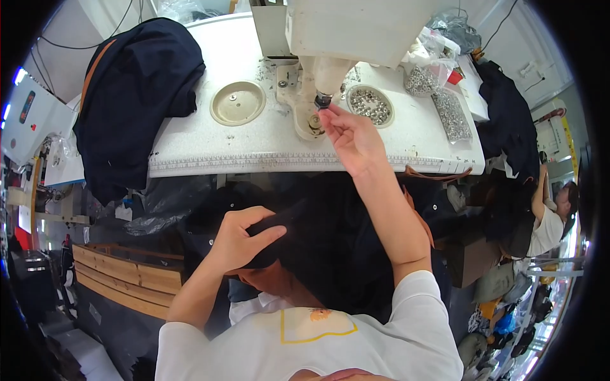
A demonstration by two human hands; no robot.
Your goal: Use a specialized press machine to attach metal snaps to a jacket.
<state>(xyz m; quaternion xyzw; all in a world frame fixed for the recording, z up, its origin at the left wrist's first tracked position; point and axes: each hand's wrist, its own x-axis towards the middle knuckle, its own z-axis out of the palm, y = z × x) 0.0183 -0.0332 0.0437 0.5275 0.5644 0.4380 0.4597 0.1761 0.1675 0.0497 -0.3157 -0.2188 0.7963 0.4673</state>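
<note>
My right hand (pixel 355 140) reaches up to the white snap-fastening press (pixel 355 28). Its fingertips are pinched at the black upper die (pixel 322 101), and any small part between them is too hidden to tell. Below the die stands the round lower die (pixel 314 122) on the press's arm. My left hand (pixel 248 240) grips a fold of a dark navy garment (pixel 329 228) with orange-brown lining, which lies over my lap. Metal snap parts fill a round recessed dish (pixel 371 105) right of the press. The left dish (pixel 237 103) holds a small metal piece.
A heap of navy cloth (pixel 138 90) hangs over the table's left edge. Bags of metal snap parts (pixel 452 115) lie at the right. A ruler strip (pixel 286 161) lines the front edge. A wooden crate (pixel 128 276) stands at lower left; another person (pixel 548 219) is at far right.
</note>
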